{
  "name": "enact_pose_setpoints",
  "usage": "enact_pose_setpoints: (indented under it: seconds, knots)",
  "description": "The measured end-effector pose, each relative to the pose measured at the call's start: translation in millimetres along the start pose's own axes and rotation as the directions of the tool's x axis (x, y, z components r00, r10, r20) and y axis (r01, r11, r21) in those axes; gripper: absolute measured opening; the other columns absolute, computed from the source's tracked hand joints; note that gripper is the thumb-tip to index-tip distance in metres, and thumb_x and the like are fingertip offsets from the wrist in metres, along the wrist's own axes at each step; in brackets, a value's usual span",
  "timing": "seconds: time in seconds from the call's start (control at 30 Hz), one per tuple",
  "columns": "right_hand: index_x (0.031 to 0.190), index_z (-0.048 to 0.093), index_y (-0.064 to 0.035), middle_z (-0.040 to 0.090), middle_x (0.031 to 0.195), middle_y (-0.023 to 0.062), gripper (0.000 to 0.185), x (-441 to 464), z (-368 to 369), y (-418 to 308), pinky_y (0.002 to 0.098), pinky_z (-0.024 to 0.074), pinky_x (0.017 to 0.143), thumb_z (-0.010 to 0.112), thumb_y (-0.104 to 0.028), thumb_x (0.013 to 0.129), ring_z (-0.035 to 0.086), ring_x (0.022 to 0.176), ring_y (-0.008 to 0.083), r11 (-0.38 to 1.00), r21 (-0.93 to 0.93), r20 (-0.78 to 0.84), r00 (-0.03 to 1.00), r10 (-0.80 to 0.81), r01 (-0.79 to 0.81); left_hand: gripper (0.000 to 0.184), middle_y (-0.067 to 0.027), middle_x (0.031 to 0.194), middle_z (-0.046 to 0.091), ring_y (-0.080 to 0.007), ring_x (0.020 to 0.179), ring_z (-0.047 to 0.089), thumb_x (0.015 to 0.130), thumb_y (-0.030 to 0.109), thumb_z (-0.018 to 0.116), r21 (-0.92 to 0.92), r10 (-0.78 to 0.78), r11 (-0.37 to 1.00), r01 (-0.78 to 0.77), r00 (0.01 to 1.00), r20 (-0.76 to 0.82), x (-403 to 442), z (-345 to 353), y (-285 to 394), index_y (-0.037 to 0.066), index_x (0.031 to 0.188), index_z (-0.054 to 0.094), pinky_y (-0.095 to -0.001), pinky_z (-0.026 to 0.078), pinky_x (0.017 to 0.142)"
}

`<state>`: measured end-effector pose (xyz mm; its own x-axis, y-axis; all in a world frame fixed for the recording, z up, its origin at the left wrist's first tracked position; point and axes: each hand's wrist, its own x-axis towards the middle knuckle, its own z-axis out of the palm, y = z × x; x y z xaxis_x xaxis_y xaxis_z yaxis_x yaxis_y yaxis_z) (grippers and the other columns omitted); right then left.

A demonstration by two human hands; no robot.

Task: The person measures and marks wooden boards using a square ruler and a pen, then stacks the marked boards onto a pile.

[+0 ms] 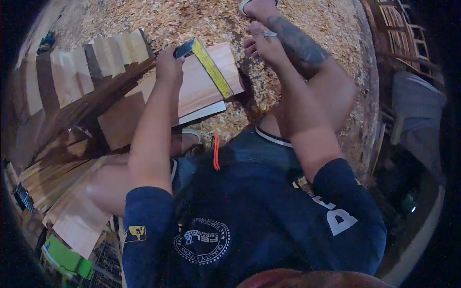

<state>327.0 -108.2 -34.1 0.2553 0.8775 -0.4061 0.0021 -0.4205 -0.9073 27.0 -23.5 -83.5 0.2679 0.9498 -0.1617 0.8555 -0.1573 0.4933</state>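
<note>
A try square with a yellow marked blade (pixel 211 69) and a dark handle lies across a pale wooden board (pixel 197 86). My left hand (pixel 169 62) is closed on the square's handle at the board's upper left corner. To the right, above the wood shavings and beside my tattooed lower leg, my right hand (pixel 263 45) holds a small thin pointed tool (pixel 270 34) between its curled fingers. A white-edged piece (pixel 204 113) shows under the board's near edge.
Wood shavings (pixel 201 17) cover the ground. Pale and dark wooden slats (pixel 72 77) stand at the left, with more boards (pixel 79 216) below. A green object (pixel 67 257) lies at the lower left. Grey cloth (pixel 418 110) hangs at the right.
</note>
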Motion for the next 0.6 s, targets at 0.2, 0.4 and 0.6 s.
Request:
enact_pose_setpoints:
  seconds: [0.2, 0.4, 0.6]
  knots:
    - [0.114, 0.062, -0.0032, 0.066, 0.080, 0.0083, 0.046, 26, -3, 22, 0.0265, 0.0492, 0.057, 0.047, -0.045, 0.102, 0.060, 0.066, 0.0119, 0.997, -0.077, 0.031, 0.999, 0.034, -0.031, 0.043, -0.0200, 0.107, 0.065, -0.0352, 0.103, 0.063, 0.080, 0.017, 0.077, -0.161, -0.058, 0.985, 0.068, 0.996, 0.062, 18, 26, 20, 0.008, 0.121, 0.067, -0.0424, 0.049, 0.092]
    - [0.106, 0.067, -0.0020, 0.069, 0.089, 0.0075, 0.028, 23, 12, 36, 0.0281, 0.0518, 0.068, 0.056, -0.025, 0.096, 0.064, 0.079, 0.0131, 0.999, -0.029, 0.087, 0.996, 0.020, -0.017, 0.047, -0.0183, 0.108, 0.062, -0.0350, 0.103, 0.062, 0.079, 0.020, 0.081, -0.178, -0.060, 0.983, 0.054, 0.998, -0.029, 15, 45, 22, 0.012, 0.123, 0.068, -0.0418, 0.049, 0.092]
    - [0.106, 0.069, -0.0010, 0.071, 0.095, 0.0087, 0.028, 19, 22, 48, 0.0318, 0.0522, 0.082, 0.060, -0.023, 0.091, 0.066, 0.091, 0.0172, 0.994, -0.093, 0.155, 0.987, -0.046, 0.061, 0.045, -0.0150, 0.103, 0.064, -0.0298, 0.096, 0.063, 0.076, 0.013, 0.082, -0.159, 0.011, 0.987, -0.020, 0.998, -0.059, 18, 45, 16, 0.011, 0.120, 0.070, -0.0391, 0.050, 0.088]
